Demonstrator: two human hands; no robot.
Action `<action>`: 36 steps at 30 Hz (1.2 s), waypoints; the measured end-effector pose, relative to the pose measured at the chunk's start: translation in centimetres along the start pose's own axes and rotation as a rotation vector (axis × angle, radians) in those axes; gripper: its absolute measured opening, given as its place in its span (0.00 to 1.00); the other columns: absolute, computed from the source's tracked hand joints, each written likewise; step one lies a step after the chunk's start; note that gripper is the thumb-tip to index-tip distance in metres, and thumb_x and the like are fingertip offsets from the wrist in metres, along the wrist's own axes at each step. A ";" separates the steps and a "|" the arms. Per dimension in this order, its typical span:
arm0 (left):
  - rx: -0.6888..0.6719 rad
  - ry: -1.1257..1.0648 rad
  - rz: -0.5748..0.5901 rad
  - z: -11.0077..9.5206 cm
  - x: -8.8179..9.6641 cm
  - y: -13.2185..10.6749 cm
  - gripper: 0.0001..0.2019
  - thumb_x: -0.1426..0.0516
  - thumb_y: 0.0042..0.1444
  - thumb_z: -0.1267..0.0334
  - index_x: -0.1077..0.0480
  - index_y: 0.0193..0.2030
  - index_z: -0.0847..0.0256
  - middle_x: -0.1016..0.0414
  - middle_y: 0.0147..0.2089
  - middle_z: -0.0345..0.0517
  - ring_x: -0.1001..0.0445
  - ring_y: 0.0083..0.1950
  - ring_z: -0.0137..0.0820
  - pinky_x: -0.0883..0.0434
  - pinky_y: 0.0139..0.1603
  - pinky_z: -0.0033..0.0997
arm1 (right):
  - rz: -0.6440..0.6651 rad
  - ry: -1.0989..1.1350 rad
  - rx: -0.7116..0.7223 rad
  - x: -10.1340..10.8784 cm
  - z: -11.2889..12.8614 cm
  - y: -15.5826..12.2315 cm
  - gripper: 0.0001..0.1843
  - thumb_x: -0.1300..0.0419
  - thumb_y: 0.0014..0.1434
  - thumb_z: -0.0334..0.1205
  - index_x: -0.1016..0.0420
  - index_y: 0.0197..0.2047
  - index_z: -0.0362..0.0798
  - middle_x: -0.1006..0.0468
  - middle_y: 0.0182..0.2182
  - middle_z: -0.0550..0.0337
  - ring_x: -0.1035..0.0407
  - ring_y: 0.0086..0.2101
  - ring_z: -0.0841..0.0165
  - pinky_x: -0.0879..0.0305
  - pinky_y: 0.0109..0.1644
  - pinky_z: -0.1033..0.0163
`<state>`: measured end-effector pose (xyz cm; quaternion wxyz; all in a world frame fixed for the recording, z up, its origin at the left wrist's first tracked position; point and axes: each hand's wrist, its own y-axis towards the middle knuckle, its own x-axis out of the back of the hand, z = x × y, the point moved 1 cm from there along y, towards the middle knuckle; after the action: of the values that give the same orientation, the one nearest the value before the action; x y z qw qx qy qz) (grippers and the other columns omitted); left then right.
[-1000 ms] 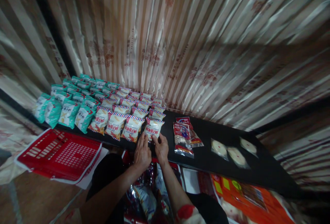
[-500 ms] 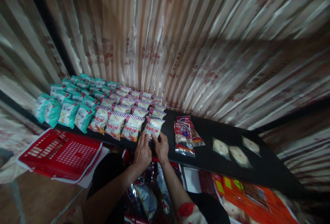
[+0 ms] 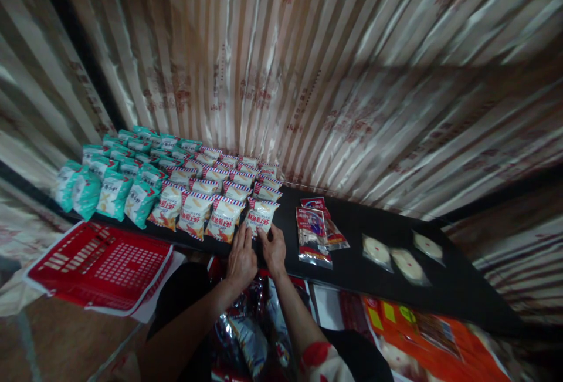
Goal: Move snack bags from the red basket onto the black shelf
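At the front right of a block of white snack bags with red-and-blue striped tops stands one snack bag (image 3: 260,215), upright on the black shelf (image 3: 352,270). My left hand (image 3: 243,257) is at its lower left, fingers long and close together against it. On the lower right side, my right hand (image 3: 273,250) has its thumb on the front and its fingers bent along the edge. The bag is held between both hands. Just left of it is another white snack bag (image 3: 225,219) of the same kind.
Teal snack bags (image 3: 113,194) fill the shelf's left end. Red packets (image 3: 311,228) and clear-wrapped round white pieces (image 3: 410,266) lie to the right. A red basket (image 3: 118,259) stands below left, shiny packets (image 3: 248,335) below my arms, an orange package (image 3: 433,335) below right. A pleated curtain (image 3: 281,65) hangs behind.
Almost nothing differs. The view has shifted very slightly; both hands stay on the same snack bag, which stands in the same spot in its row.
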<state>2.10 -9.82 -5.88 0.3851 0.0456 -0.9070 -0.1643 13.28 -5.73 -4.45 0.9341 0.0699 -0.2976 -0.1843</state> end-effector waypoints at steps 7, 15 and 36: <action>0.005 0.020 0.021 -0.4 0.3 0.0 0.32 0.53 0.50 0.75 0.50 0.65 0.71 0.56 0.70 0.60 0.57 0.70 0.43 0.45 0.66 0.49 | 0.010 0.011 -0.035 0.0 0.2 -0.4 0.28 0.45 0.53 0.55 0.28 0.50 0.45 0.25 0.40 0.49 0.33 0.38 0.61 0.37 0.44 0.57; -0.050 0.033 0.045 -1.1 0.7 -1.4 0.33 0.53 0.49 0.76 0.50 0.65 0.72 0.59 0.70 0.60 0.61 0.71 0.43 0.48 0.68 0.48 | -0.064 0.016 -0.043 0.4 -0.2 -2.4 0.32 0.45 0.54 0.55 0.33 0.54 0.40 0.28 0.46 0.43 0.34 0.44 0.59 0.38 0.50 0.53; -0.172 -0.004 0.360 -2.5 -0.6 -10.9 0.25 0.55 0.57 0.68 0.44 0.62 0.73 0.49 0.67 0.62 0.57 0.70 0.42 0.45 0.66 0.49 | 0.033 -0.168 0.051 5.3 -1.7 -15.3 0.19 0.56 0.60 0.39 0.26 0.44 0.45 0.24 0.40 0.50 0.32 0.43 0.63 0.38 0.52 0.56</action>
<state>3.86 -20.63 -8.33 0.4091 -0.1509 -0.8838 -0.1696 13.60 -21.79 -6.68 0.9068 0.0728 -0.3805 -0.1665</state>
